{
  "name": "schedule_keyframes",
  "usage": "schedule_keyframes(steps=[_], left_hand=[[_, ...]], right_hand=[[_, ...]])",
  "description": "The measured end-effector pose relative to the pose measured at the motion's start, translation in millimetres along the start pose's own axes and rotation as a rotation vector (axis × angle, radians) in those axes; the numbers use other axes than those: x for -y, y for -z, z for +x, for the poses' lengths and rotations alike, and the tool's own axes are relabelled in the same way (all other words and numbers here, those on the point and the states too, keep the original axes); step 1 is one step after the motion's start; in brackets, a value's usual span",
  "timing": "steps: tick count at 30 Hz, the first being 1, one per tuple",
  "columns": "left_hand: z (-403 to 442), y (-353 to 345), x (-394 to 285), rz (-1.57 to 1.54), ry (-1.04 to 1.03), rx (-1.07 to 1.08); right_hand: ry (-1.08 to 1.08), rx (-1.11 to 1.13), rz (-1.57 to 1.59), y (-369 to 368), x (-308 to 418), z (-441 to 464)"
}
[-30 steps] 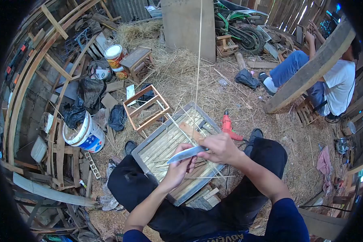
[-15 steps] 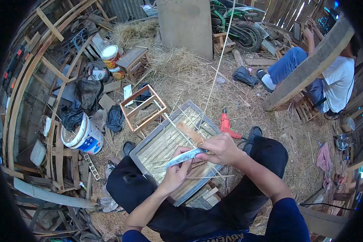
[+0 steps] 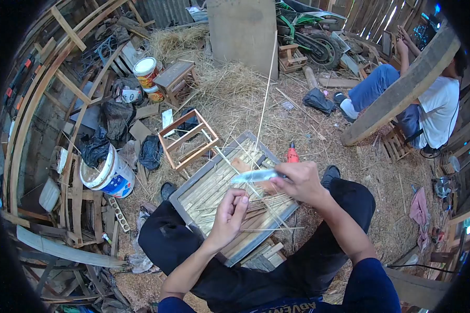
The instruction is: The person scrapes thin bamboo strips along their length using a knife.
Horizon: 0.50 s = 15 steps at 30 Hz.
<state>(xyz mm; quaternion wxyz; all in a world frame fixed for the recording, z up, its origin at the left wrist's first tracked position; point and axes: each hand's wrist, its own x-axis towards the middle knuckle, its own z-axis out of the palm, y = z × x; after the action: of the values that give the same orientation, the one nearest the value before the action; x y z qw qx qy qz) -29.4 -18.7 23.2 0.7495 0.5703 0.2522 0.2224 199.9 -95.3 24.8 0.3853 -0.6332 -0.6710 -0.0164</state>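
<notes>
My right hand [image 3: 304,182] is closed around the handle of a knife [image 3: 253,177], its broad blade pointing left above the slatted wooden board. Below the blade's tip, my left hand [image 3: 228,219] pinches the lower end of a long thin strip [image 3: 267,94], likely bamboo or cane, which rises up and away from me. The blade passes in front of the strip; whether they touch I cannot tell. Several loose thin strips [image 3: 250,211] lie on the framed board [image 3: 185,197] between my knees. A flat brown piece [image 3: 240,165] rests on it too, partly behind the blade.
A red power drill [image 3: 292,154] lies past the board's right corner. Left of the board stand a small wooden frame [image 3: 196,156] and a white bucket [image 3: 117,175]. At right, another person [image 3: 436,107] sits behind a slanted post [image 3: 402,86]. Straw covers the ground.
The knife has moved up and away from my left fingers, its blade now higher over the board. My left hand has dropped slightly, and the long strip leans less far right at its top.
</notes>
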Motion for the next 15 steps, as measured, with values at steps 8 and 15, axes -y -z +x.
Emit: schedule_keyframes(steps=[8, 15], left_hand=[[-9, 2, 9, -0.011, 0.031, 0.036], [-6, 7, 10, -0.102, 0.143, 0.108]], right_hand=[[-0.266, -0.087, -0.102, 18, -18, -5], [-0.199, -0.101, -0.065, 15, -11, -7]])
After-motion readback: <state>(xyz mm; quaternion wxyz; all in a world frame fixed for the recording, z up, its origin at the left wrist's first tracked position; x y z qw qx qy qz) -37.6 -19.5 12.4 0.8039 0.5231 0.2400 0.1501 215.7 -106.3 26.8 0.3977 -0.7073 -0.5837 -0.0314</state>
